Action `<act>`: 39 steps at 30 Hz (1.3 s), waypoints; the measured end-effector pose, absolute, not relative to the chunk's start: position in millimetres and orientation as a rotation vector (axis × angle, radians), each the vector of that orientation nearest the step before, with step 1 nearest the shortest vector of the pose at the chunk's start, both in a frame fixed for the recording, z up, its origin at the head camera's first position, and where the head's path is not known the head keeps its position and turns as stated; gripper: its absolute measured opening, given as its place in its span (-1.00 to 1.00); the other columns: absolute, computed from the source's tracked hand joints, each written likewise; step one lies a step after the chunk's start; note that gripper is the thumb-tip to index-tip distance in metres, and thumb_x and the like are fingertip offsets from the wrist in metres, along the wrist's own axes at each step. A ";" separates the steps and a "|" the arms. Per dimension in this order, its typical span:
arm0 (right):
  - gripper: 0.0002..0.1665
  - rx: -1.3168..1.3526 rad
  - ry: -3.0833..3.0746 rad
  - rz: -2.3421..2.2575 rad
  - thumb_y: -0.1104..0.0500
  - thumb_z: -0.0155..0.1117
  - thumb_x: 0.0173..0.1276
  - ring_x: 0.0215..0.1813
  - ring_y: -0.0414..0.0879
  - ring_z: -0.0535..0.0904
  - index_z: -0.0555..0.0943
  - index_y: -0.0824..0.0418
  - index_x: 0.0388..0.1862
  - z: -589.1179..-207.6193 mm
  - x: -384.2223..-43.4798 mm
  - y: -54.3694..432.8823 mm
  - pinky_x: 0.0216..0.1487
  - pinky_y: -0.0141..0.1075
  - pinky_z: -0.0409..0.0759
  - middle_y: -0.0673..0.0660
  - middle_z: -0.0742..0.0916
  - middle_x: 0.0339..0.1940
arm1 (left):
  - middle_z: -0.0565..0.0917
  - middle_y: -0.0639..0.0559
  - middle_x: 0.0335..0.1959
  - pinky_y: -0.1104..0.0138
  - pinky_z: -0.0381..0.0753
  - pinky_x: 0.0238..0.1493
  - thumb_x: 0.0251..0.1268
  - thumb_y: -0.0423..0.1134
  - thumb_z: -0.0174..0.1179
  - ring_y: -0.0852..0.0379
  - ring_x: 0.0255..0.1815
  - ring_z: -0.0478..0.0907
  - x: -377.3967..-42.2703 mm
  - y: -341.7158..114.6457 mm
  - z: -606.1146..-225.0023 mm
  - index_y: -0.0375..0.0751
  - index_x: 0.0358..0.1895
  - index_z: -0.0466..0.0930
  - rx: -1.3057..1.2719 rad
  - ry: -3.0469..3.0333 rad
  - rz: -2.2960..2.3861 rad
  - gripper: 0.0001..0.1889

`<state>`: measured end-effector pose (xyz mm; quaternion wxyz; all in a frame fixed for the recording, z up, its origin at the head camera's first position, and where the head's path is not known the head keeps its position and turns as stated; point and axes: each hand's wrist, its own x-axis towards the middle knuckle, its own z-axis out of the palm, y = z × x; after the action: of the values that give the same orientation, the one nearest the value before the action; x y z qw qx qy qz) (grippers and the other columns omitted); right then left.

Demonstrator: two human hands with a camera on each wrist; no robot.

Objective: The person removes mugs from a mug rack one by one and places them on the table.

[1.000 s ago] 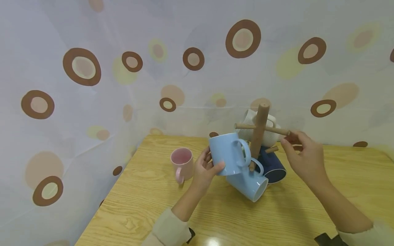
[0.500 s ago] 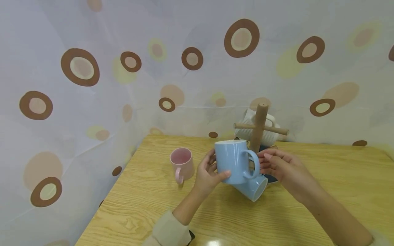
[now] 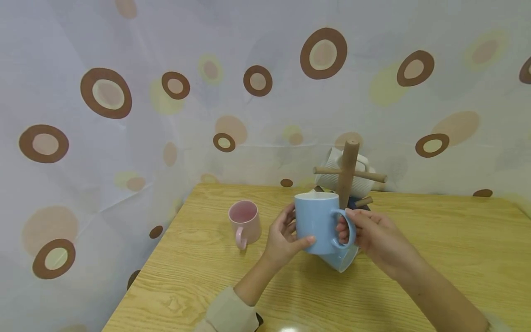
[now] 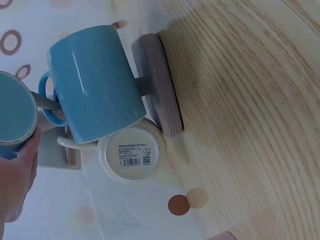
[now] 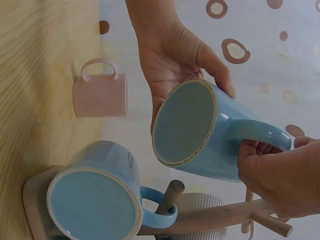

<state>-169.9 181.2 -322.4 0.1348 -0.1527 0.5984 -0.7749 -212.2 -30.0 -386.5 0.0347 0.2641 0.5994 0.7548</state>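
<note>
A light blue mug (image 3: 316, 223) is held upright above the table, in front of the wooden mug tree (image 3: 350, 170). My left hand (image 3: 282, 240) grips its body from the left, thumb across the front. From the right, my right hand (image 3: 379, 240) pinches the handle, with fingertips inside the loop, as the right wrist view also shows. Behind and below it, a second light blue mug (image 5: 95, 200) hangs tilted, its handle over a lower peg. On the tree's far side is a white ribbed mug (image 3: 362, 186). A dark blue mug (image 3: 356, 203) is mostly hidden.
A pink mug (image 3: 245, 226) stands on the wood-grain table (image 3: 191, 267), left of the hands. Two upper pegs of the tree stick out sideways. In the left wrist view, a cream mug (image 4: 132, 155) shows its labelled underside near the tree's base (image 4: 160, 90). A patterned sheet hangs behind.
My right hand has left the tree's upper right peg and moved down and left to the held mug's handle. My left hand has brought the mug slightly right and down, turning it more upright.
</note>
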 end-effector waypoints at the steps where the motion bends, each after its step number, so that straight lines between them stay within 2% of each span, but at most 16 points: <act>1: -0.69 -0.406 1.745 -2.238 0.15 -0.13 0.50 -0.29 -0.26 0.56 0.59 0.15 -0.29 -322.3 -169.6 181.3 -0.18 -0.46 0.57 -0.06 0.63 -0.32 | 0.30 -0.44 0.23 0.11 0.52 0.12 -0.11 0.04 0.42 -0.06 0.16 0.44 -212.0 -30.1 -386.4 -0.44 0.38 0.02 0.825 1.840 2.311 0.06; 8: -0.76 -0.214 1.888 -2.178 0.12 -0.13 0.49 -0.31 -0.24 0.39 0.45 0.14 -0.35 -326.6 -164.1 182.7 -0.26 -0.48 0.44 -0.03 0.48 -0.33 | 0.28 -0.42 0.25 0.16 0.52 0.13 -0.12 0.10 0.41 -0.15 0.21 0.41 -212.2 -30.7 -385.4 -0.39 0.40 -0.01 0.913 1.870 2.224 0.09; 12: -0.75 -0.253 1.883 -2.271 0.14 -0.17 0.50 -0.29 -0.23 0.35 0.41 0.15 -0.35 -334.6 -158.8 181.6 -0.28 -0.46 0.38 -0.03 0.44 -0.34 | 0.28 -0.37 0.29 0.23 0.49 0.18 -0.13 0.19 0.37 -0.21 0.27 0.36 -210.6 -29.9 -382.5 -0.35 0.42 -0.06 0.931 1.942 2.126 0.13; 15: -0.74 -0.300 1.852 -2.363 0.17 -0.18 0.50 -0.31 -0.23 0.34 0.43 0.15 -0.36 -340.6 -153.9 180.7 -0.30 -0.46 0.35 -0.03 0.46 -0.37 | 0.28 -0.31 0.31 0.29 0.45 0.21 -0.14 0.25 0.32 -0.17 0.29 0.36 -209.5 -29.3 -381.7 -0.31 0.42 -0.07 0.955 2.018 2.043 0.14; 18: -0.73 -0.356 1.836 -2.443 0.21 -0.20 0.51 -0.35 -0.20 0.33 0.44 0.15 -0.37 -345.7 -148.4 180.0 -0.32 -0.44 0.32 -0.04 0.48 -0.41 | 0.31 -0.28 0.30 0.24 0.44 0.22 -0.11 0.27 0.28 -0.16 0.26 0.37 -210.7 -30.8 -381.6 -0.28 0.41 -0.01 0.991 2.096 1.999 0.08; 21: -0.71 -0.442 1.810 -2.505 0.27 -0.24 0.51 -0.35 -0.17 0.32 0.42 0.15 -0.37 -349.5 -142.5 181.6 -0.34 -0.41 0.29 -0.04 0.47 -0.43 | 0.37 -0.30 0.25 0.16 0.46 0.20 0.07 0.18 0.23 -0.20 0.22 0.40 -215.3 -34.2 -379.3 -0.32 0.36 0.12 1.018 2.184 2.016 -0.10; 23: -0.70 -0.485 1.792 -2.540 0.30 -0.26 0.51 -0.35 -0.16 0.32 0.42 0.14 -0.37 -350.9 -138.6 184.4 -0.34 -0.40 0.27 -0.04 0.47 -0.44 | 0.41 -0.30 0.22 0.13 0.47 0.17 0.22 0.04 0.18 -0.20 0.18 0.43 -219.5 -36.4 -375.2 -0.35 0.31 0.20 1.004 2.271 2.040 -0.28; 26: -0.69 -0.531 1.793 -2.562 0.33 -0.30 0.51 -0.34 -0.17 0.33 0.41 0.16 -0.35 -352.5 -133.0 191.3 -0.33 -0.40 0.29 -0.04 0.47 -0.44 | 0.47 -0.24 0.19 0.16 0.48 0.15 0.29 -0.14 0.12 -0.13 0.15 0.46 -226.2 -36.9 -364.5 -0.32 0.25 0.29 0.955 2.436 2.034 -0.47; 30: -0.67 -0.565 1.817 -2.564 0.36 -0.34 0.51 -0.31 -0.19 0.36 0.43 0.18 -0.30 -355.2 -125.7 202.9 -0.29 -0.43 0.34 -0.06 0.50 -0.41 | 0.50 -0.14 0.17 0.13 0.47 0.14 0.29 -0.21 0.10 -0.05 0.15 0.47 -233.4 -32.6 -348.3 -0.27 0.23 0.34 0.934 2.599 1.954 -0.54; 39: -0.61 -0.625 1.710 -2.684 0.42 -0.42 0.49 -0.26 -0.15 0.39 0.45 0.30 -0.24 -365.4 -111.6 223.3 -0.24 -0.44 0.40 0.00 0.52 -0.35 | 0.48 -0.17 0.16 0.13 0.45 0.17 0.30 -0.19 0.10 -0.07 0.16 0.44 -246.2 -19.6 -331.2 -0.31 0.21 0.34 0.952 2.803 1.775 -0.54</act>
<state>-111.6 223.3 -365.4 -0.0509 -0.1924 0.5265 -0.8266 -246.2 -19.6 -331.2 -0.1545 0.2724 0.8024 0.5081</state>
